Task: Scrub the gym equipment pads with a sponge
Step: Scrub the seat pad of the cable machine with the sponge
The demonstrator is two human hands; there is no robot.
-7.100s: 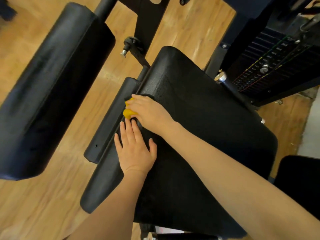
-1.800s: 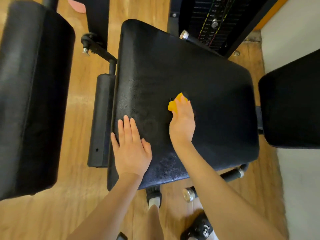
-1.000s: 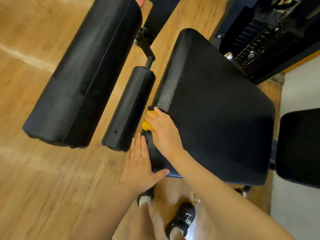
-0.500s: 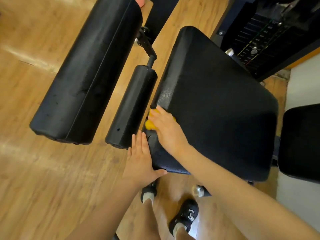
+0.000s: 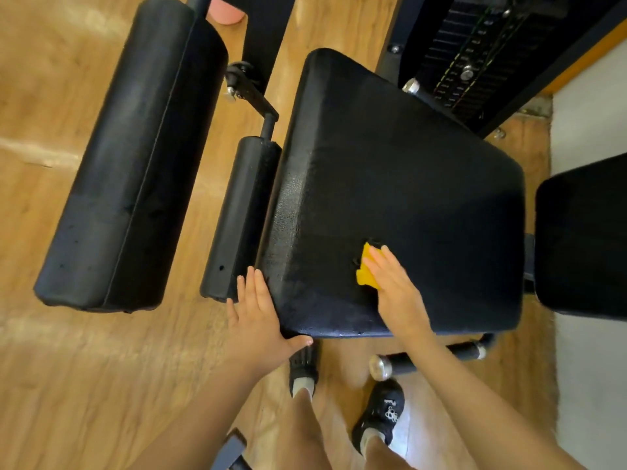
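Sponge: your yellow sponge (image 5: 366, 271) is lying flat on the black seat pad (image 5: 400, 184), in the lower centre of the frame, partly showing from under your fingers.
Right hand: your right hand (image 5: 395, 290) is pressing down on the sponge with fingers nearly straight, laid over it rather than curled round it; the sponge's upper left corner and left edge are sticking out past your fingertips.
Left hand: your left hand (image 5: 259, 315) is resting open against the lower left corner of the seat pad, fingers straight along its left side and thumb spread along its near edge; it is holding nothing and is sitting well to the left of the sponge.
Seat pad surface: the textured vinyl is catching the light along its left slope, just above your left fingers.
Other pads: a small roller pad (image 5: 242, 215) is lying just beside the seat pad's left edge; a large long pad (image 5: 135, 157) is filling the upper left of the frame; another black pad (image 5: 583, 232) is showing at the right edge.
Weight stack: the weight stack (image 5: 475, 52) is standing at the upper right; its plate markings are too small to read.
Shoes: your black shoes (image 5: 381, 412) are standing on the wooden floor (image 5: 68, 385) at the bottom centre; white print on the right one is too blurred to read.
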